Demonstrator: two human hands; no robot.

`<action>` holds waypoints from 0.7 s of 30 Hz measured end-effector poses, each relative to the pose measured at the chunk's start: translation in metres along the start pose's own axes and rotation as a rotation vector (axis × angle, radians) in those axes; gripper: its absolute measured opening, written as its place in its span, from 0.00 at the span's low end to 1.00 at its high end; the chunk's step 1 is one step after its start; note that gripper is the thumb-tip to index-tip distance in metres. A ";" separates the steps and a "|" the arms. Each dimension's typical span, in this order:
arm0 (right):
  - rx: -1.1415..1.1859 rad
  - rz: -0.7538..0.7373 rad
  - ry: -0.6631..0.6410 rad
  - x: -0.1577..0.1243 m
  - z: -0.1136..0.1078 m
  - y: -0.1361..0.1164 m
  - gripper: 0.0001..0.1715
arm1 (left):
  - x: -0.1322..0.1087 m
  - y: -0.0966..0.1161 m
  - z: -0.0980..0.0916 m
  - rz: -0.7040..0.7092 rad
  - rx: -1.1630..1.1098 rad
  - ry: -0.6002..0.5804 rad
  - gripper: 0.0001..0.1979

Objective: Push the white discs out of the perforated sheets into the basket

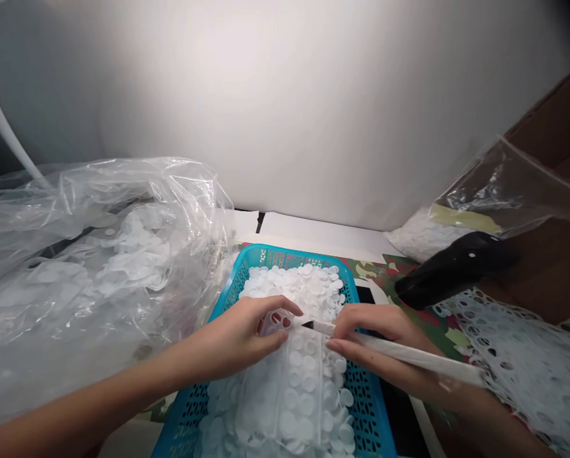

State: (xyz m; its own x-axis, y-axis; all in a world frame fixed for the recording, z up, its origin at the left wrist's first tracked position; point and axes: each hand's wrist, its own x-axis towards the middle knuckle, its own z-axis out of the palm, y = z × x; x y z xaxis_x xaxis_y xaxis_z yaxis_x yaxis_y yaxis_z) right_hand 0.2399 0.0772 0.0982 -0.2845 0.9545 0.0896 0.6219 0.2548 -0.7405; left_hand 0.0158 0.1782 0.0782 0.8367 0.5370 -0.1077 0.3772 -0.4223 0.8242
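My left hand pinches the far end of a translucent white plastic sheet between thumb and fingers. Rows of round discs fill most of this sheet, and bare holes show at its far end. My right hand is closed around a slim white-handled craft knife. The knife's dark pointed tip touches or nearly touches the sheet, close to my left fingertips. Under the sheet, a turquoise plastic basket is heaped with loose white discs. Both hands are over the basket.
A large clear plastic bag with white sheets inside lies on the left. On the right are a pile of perforated white sheets, a black curved object and another clear bag. A white wall stands behind.
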 end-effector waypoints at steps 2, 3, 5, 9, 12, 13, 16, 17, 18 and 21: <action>-0.040 0.016 0.068 0.000 -0.001 -0.004 0.09 | 0.000 0.003 -0.001 0.003 -0.050 0.002 0.13; -0.063 0.021 0.097 0.000 -0.001 -0.005 0.07 | 0.001 0.003 -0.001 0.001 -0.073 0.003 0.13; -0.101 0.009 0.145 -0.001 0.000 -0.005 0.12 | 0.001 0.004 -0.001 -0.008 -0.095 0.011 0.13; -0.122 -0.120 0.178 -0.002 0.003 0.002 0.16 | 0.001 0.002 0.000 -0.038 -0.087 0.080 0.11; -0.102 -0.211 0.121 -0.002 0.005 0.004 0.18 | 0.002 0.002 -0.001 -0.048 -0.094 0.111 0.12; -0.101 -0.234 0.111 -0.002 0.006 0.004 0.18 | 0.002 0.002 -0.001 -0.047 -0.100 0.112 0.12; -0.118 -0.254 0.126 -0.001 0.009 0.003 0.18 | 0.002 -0.002 -0.002 -0.031 -0.092 0.114 0.13; -0.122 -0.252 0.136 0.000 0.010 0.003 0.18 | 0.002 -0.003 -0.001 -0.024 -0.081 0.117 0.14; -0.124 -0.250 0.143 0.000 0.011 0.003 0.17 | 0.002 -0.004 -0.001 -0.017 -0.073 0.119 0.15; -0.123 -0.242 0.151 0.001 0.014 0.005 0.17 | 0.003 -0.006 -0.001 -0.008 -0.067 0.115 0.15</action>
State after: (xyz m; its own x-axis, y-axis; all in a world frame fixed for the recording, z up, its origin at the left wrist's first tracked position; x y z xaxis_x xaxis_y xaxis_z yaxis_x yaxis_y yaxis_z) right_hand 0.2324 0.0768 0.0847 -0.3292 0.8737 0.3581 0.6354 0.4855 -0.6004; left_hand 0.0155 0.1827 0.0736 0.7812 0.6220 -0.0531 0.3529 -0.3698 0.8595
